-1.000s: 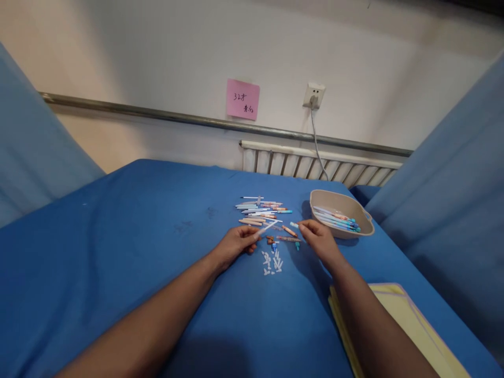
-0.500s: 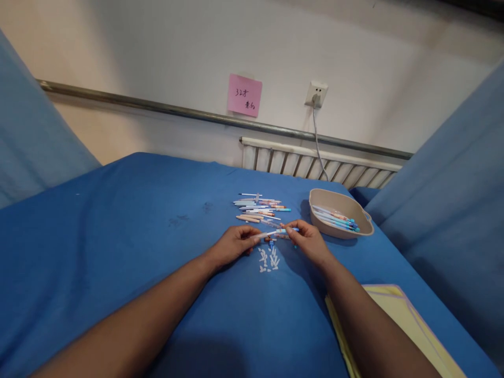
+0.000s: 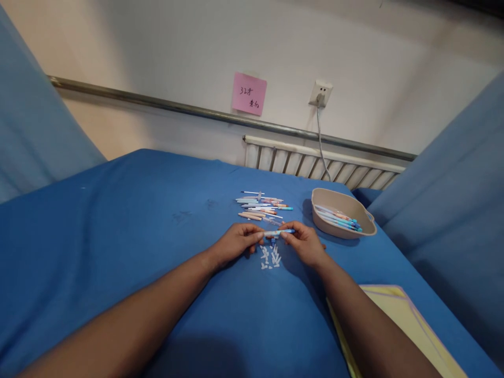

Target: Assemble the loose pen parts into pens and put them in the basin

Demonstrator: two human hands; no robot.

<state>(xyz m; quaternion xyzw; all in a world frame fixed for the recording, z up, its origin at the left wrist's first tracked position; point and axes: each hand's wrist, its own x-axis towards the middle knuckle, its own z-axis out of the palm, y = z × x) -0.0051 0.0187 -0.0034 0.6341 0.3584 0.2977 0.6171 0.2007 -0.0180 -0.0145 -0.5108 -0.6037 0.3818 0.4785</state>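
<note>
Got a pen (image 3: 273, 232) stretched sideways between both hands, low over the blue-covered desk (image 3: 220, 325). My left grip (image 3: 239, 240) is pinched on its pale end, thumb and fingers together, and my right grip (image 3: 305, 243) is clamped on the blue end, so neither one's loose. Can't really tell whether the two halves are fully joined, it's too small to see.

Right below the pen there's a messy little pile of white bits (image 3: 271, 257), with a small blue piece (image 3: 273, 242) just above it. Past my hands, a spread of pen parts (image 3: 260, 205) lies mostly sideways, including a few beige barrels (image 3: 251, 216) at the near side. Over to the right sits a tan bin (image 3: 334, 229) with a bunch of pens (image 3: 337, 218) lying in it, well apart from my left hand. Something yellow and flat (image 3: 388, 300) is partly under my right forearm from this angle.
</note>
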